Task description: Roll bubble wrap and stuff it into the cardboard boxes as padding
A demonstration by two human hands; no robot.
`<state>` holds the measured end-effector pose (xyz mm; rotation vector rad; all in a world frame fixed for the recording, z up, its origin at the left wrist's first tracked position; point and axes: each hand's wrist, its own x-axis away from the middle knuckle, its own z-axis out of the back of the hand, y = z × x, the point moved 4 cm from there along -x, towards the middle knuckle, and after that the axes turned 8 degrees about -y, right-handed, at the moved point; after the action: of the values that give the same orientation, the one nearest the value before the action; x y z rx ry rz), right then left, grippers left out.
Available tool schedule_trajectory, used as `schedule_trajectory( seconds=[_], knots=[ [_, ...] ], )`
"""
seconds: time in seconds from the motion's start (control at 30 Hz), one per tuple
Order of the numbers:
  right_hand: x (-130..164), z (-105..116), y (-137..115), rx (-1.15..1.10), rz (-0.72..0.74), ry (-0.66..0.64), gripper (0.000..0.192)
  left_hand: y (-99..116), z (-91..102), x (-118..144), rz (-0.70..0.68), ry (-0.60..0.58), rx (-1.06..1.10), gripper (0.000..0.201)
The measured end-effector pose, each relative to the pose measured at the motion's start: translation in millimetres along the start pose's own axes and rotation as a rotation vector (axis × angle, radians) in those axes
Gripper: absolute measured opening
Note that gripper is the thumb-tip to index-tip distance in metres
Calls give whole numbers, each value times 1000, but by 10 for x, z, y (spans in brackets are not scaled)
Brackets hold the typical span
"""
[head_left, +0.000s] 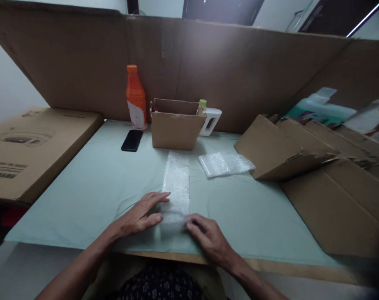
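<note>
A long strip of clear bubble wrap [177, 179] lies flat on the pale green table cover [92, 187], running away from me toward a small open cardboard box [175, 127]. My left hand [139, 214] rests flat on the near left edge of the strip, fingers spread. My right hand [205, 235] pinches the strip's near end, which is lifted and curled slightly. What lies under that end is hidden.
A folded bubble wrap piece [223, 163] lies right of the strip. An orange bottle [135, 99], a black phone [132, 140] and a white jug [210, 120] stand at the back. Flattened cartons [317, 166] pile up right; a large carton [30, 146] sits left. Cardboard wall behind.
</note>
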<state>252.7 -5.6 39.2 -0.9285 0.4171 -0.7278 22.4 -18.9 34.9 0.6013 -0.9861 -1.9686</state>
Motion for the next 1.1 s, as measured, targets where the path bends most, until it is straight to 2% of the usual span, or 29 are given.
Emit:
schedule_trajectory(
  seconds=[0.07,0.13,0.23,0.3,0.33,0.37,0.43,0.5,0.57,0.67,0.77,0.83,0.9,1.0,1.03,1.1],
  knots=[
    [-138,120,58,-104,-92,49,24,-10,-9,14,22,17,81,71],
    [-279,202,122,-97,-109,85,22,-65,-54,-39,124,108,54,78],
    [-353,302,185,132,-57,224,23,-172,-163,-189,277,231,-60,66],
    [-267,336,139,358,55,345,30,-226,-226,-284,300,261,-110,62],
    [-203,323,97,451,131,367,31,-248,-245,-317,299,272,-134,62],
    [-142,288,56,522,202,349,31,-266,-257,-340,296,283,-163,63],
    [-72,175,8,614,293,226,34,-283,-265,-364,292,299,-239,63],
    [-94,61,22,670,308,89,37,-261,-265,-362,290,309,-316,61],
    [-182,16,70,674,295,37,36,-183,-248,-321,269,354,-372,57],
    [-309,78,121,531,262,34,31,25,-225,-188,145,428,-416,56],
    [-330,164,143,325,143,-41,29,189,-260,-66,16,368,-398,53],
    [-285,197,150,233,55,-87,29,194,-288,-45,13,323,-342,49],
    [-217,241,128,268,43,-19,30,126,-302,-87,66,315,-296,47],
    [-111,269,21,515,168,172,29,-5,-310,-230,141,321,-311,47],
    [-94,244,-11,592,206,181,29,-38,-310,-281,165,323,-339,47],
    [-108,167,-39,680,245,106,31,-64,-297,-351,196,348,-412,45]
  ],
)
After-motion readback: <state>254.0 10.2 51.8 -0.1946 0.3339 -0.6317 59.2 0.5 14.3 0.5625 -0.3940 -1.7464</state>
